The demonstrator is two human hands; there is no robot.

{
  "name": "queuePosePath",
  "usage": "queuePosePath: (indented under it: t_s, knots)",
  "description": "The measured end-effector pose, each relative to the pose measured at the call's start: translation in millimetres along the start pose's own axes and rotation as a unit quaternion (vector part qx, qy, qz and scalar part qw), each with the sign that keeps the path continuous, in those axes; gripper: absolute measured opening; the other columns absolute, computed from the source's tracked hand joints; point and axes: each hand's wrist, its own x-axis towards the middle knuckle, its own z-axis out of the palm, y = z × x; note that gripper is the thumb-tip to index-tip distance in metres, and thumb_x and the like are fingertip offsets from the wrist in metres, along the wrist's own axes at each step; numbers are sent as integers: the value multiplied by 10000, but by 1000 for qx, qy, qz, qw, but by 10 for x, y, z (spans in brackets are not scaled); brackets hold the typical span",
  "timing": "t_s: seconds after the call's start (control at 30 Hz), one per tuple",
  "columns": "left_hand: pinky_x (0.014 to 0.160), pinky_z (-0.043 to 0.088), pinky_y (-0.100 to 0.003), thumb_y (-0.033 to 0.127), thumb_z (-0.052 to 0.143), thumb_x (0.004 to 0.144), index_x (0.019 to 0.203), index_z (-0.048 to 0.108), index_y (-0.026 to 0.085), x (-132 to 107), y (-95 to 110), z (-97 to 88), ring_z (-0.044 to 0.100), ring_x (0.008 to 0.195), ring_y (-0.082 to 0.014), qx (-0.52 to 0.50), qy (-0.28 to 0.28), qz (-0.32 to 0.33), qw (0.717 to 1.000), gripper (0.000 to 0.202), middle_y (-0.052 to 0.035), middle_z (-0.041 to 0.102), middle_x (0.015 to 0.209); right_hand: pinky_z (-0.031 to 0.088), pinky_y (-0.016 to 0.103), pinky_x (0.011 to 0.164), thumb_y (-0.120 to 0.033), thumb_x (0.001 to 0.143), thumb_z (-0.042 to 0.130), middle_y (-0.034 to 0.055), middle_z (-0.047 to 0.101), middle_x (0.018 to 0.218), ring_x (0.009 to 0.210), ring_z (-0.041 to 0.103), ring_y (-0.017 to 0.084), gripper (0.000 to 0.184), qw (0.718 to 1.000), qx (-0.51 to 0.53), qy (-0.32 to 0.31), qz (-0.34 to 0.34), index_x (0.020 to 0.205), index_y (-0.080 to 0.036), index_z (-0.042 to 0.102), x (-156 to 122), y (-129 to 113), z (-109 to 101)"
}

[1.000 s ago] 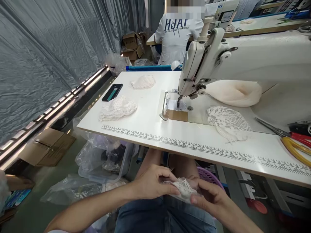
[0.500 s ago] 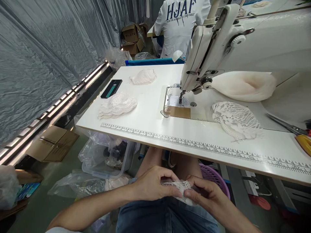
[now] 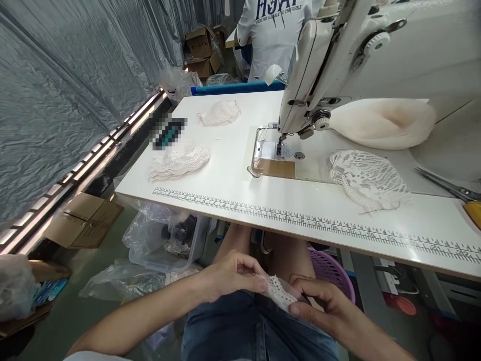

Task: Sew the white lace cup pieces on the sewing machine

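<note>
Above my lap, a small piece of white lace (image 3: 277, 292) with a scalloped, holed edge and a sheer part is stretched between my hands. My left hand (image 3: 238, 273) pinches its left end between thumb and fingers. At the other end, my right hand (image 3: 319, 301) grips it the same way. Over the table's front edge stands a white sewing machine (image 3: 311, 75), its needle above the metal plate. A patterned lace piece (image 3: 368, 180) lies to the right of the needle, and a stack of lace pieces (image 3: 180, 160) to the left.
On the white table (image 3: 233, 175) are a pale fabric piece (image 3: 220, 113), a cream padded form (image 3: 383, 123), scissors (image 3: 447, 184) and a blurred-out phone (image 3: 169, 133). A ruler strip runs along its front edge. Below are a plastic bin (image 3: 197, 245) and purple basket (image 3: 332, 271). A person (image 3: 272, 40) sits beyond.
My hands have moved apart slightly, the left one shifting left and up, so more of the lace shows stretched between them. The view has tilted a little.
</note>
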Motion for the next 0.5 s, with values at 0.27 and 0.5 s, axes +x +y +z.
queuePosePath:
  t_s: [0.27,0.5]
  knots:
    - [665,427,-231,329,811,553,668,688,121,30,-87,-12,561,654,-120,-31,47,-32,998,267,-17,645,673,351,259,647,-483,839,560,-5,509,722,687,457,150,305,999,-15,-29,9,708,-209,581,-103,94,-77]
    - [599,392,-196,330,656,739,811,726,132,62,-39,102,563,652,-126,225,1,52,973,222,-26,668,714,371,245,689,-515,783,609,-12,528,770,767,465,164,299,997,-68,-2,20,851,-225,596,-41,62,-14]
